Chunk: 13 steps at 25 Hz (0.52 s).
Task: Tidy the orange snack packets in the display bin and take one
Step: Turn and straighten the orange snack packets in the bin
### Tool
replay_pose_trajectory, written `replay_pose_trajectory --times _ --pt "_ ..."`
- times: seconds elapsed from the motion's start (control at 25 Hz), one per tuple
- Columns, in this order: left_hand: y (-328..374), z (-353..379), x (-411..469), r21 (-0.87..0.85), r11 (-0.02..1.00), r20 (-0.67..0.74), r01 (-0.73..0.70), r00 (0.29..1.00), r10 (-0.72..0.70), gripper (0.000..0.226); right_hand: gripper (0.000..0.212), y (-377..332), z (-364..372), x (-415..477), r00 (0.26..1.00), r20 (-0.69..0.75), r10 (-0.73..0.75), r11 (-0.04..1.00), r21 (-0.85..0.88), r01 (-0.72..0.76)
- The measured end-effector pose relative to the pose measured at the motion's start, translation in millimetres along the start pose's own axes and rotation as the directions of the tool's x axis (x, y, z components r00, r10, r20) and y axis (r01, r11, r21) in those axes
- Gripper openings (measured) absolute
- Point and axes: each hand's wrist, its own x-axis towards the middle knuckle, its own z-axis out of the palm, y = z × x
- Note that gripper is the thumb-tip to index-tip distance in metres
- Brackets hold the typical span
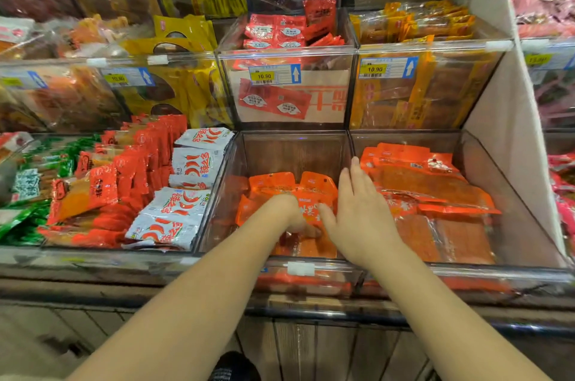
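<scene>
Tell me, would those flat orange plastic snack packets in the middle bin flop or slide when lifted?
Probably floppy: the flat orange plastic snack packets lie bent and overlapping. Likely light: thin pouches. Their glossy film may slip from the left hand.

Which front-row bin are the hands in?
The middle bin, holding orange packets: the left hand grips some and the right hand lies open on them. It sits between the white chilli packets and a fuller orange bin.
</scene>
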Motion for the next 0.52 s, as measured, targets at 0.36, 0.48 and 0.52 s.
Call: replay_pose_trajectory --times 0.36,0.48,0.52 --pt "-7.1 12.0 16.3 -0.155 0.988 -0.149 0.008 0.988 -0.032 0.072 0.066 -0.7 -2.0 -0.1 1.000 -0.007 0.016 0.999 0.049 -0.016" --pt "-17.0 9.2 -2.8 -0.370 0.910 -0.432 -0.186 0.902 0.009 0.038 0.058 3.7 -3.3 -1.8 0.996 -0.093 0.010 0.981 0.195 0.008" --pt "-22.3 6.3 -12.8 -0.468 0.844 -0.514 -0.262 0.857 -0.019 0.036 0.054 5.5 -5.7 -2.5 0.988 -0.153 0.006 0.967 0.252 0.034"
